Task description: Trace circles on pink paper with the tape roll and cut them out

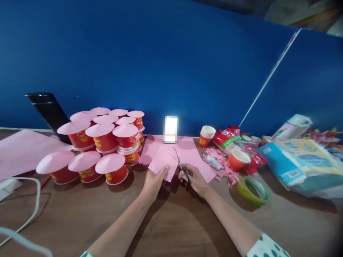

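Between the thumb and fingers of my left hand point(156, 180) is a square piece of pink paper point(164, 162) with a circle drawn on it. My right hand point(193, 179) grips a pair of scissors point(180, 167) by its dark handles, its blades pointing up and away beside the paper's right edge. Whether the blades touch the paper I cannot tell. Larger pink sheets point(186, 146) lie on the table behind both hands, and a pink piece point(207, 171) with a drawn curve lies right of the scissors.
Red paper cups point(116, 175) with pink cone tops stand stacked at left, before a black bottle point(49, 110). A blurred bright device point(170, 129) stands at the back. Rightward are stacked cups point(207, 136), pink scraps point(227, 175), green tape point(253, 191) and a tissue pack point(284, 164). A white cable point(37, 200) loops at left.
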A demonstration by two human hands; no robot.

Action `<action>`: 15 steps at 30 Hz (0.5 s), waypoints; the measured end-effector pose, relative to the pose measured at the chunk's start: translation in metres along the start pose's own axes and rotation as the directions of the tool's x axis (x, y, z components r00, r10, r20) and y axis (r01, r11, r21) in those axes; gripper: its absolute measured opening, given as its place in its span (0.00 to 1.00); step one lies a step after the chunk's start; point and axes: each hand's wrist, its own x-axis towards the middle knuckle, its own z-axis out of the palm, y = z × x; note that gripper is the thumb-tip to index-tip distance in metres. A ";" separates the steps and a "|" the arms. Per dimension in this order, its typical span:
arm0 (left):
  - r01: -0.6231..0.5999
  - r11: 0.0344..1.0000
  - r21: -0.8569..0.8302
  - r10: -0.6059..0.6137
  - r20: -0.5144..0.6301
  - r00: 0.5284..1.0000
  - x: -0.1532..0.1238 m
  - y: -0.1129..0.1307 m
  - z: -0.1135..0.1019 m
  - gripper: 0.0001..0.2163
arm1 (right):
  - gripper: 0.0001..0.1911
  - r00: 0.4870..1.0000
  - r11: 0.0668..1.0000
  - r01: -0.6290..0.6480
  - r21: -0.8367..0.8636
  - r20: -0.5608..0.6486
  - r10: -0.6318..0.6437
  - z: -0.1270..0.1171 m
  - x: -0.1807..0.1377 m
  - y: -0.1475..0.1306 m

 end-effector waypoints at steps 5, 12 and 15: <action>0.008 0.999 0.031 -0.009 0.025 1.000 -0.001 0.000 -0.002 0.21 | 0.21 1.000 1.000 0.005 0.016 0.018 -0.005 -0.002 0.001 0.003; 0.004 1.000 0.013 -0.004 0.014 1.000 0.000 -0.001 -0.002 0.22 | 0.22 1.000 1.000 -0.002 0.020 0.024 0.002 -0.002 0.002 0.004; -0.011 1.000 0.013 0.011 0.028 1.000 0.000 0.001 -0.002 0.22 | 0.22 1.000 1.000 0.001 0.019 0.030 -0.001 -0.002 0.003 0.005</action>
